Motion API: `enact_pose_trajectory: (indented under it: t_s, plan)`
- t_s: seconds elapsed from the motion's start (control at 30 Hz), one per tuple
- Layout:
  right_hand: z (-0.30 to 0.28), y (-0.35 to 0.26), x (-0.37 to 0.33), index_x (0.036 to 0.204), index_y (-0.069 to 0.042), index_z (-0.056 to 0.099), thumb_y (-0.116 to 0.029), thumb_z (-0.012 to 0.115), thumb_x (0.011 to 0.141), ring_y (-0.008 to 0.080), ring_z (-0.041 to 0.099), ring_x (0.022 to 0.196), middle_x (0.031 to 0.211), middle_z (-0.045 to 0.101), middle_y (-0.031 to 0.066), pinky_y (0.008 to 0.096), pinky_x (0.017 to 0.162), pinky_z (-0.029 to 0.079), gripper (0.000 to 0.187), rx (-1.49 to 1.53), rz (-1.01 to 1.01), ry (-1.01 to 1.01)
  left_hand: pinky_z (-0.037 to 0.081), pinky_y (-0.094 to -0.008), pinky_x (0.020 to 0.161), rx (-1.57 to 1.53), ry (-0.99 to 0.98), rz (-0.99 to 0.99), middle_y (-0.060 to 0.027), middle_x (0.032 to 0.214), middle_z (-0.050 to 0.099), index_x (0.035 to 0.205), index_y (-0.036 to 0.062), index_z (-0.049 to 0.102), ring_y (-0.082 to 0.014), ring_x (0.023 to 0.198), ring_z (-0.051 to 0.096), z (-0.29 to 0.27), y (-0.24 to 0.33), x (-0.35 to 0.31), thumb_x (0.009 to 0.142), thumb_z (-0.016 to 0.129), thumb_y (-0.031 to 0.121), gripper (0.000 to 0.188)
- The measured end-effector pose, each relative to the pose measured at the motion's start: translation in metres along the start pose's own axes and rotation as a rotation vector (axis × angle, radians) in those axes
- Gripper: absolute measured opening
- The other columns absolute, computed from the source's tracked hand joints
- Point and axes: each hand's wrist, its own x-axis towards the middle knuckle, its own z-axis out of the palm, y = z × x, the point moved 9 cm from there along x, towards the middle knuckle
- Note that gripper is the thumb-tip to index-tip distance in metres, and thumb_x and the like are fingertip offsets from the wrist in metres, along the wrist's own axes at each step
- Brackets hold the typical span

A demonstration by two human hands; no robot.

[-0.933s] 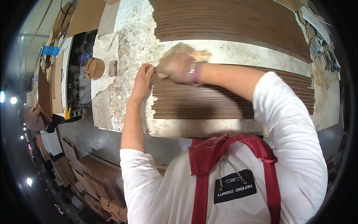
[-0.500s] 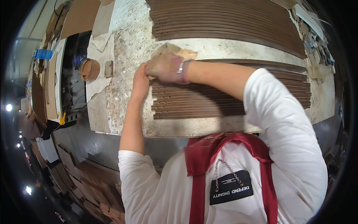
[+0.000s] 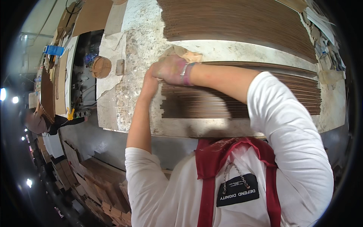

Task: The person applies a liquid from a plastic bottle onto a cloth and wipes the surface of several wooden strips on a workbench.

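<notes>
My right hand [image 3: 172,69], in a thin stained glove, is curled at the left ends of several long, dark brown grooved strips [image 3: 204,100]. Its fingertips are turned out of sight, so what it grips cannot be made out. Against it, just to the left, is my bare left hand [image 3: 152,75], whose fingers are mostly covered by the right one. A crumpled greyish cloth [image 3: 176,50] with a peach-coloured part lies just beyond the right hand. My right forearm crosses above the strips.
A larger row of brown strips [image 3: 234,19] lies farther back on the paint-spotted table [image 3: 141,41]. To the left are a round brown tub [image 3: 101,67] and a small block [image 3: 120,67]. Papers and scraps [image 3: 328,49] crowd the right edge. Another person [image 3: 36,122] is at far left.
The whole view has shifted slightly, with the table appearing farther right. My hands stay together at the strips' left ends, with little movement relative to them.
</notes>
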Motion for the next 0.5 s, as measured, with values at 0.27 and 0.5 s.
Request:
enact_pose_trajectory:
  t_s: [0.27,0.5]
  plan:
    - [-0.009,0.005,-0.034,0.091,-0.012,0.064,-0.005,0.058,0.078,0.0299,0.066,0.09,0.089,0.066,0.0069,0.0431,0.071,0.053,0.016,-0.011,-0.12,0.013,0.042,-0.047,0.072,0.224,0.064,-0.11,-0.0258,0.083,0.057,0.09,-0.0003,0.055,-0.0436,0.079,0.053,-0.002,-0.021,-0.006,0.101,0.042,0.028,0.033]
    - [-0.038,0.035,-0.12,0.089,-0.012,0.064,0.0,0.056,0.079,0.0264,0.066,0.087,0.09,0.065,0.0056,0.0391,0.07,0.054,0.017,-0.035,-0.106,0.152,0.043,-0.046,0.074,0.217,0.041,-0.106,-0.0256,0.082,0.056,0.092,-0.0018,0.055,-0.0413,0.079,0.053,-0.004,-0.006,-0.009,0.102,0.042,0.025,0.031]
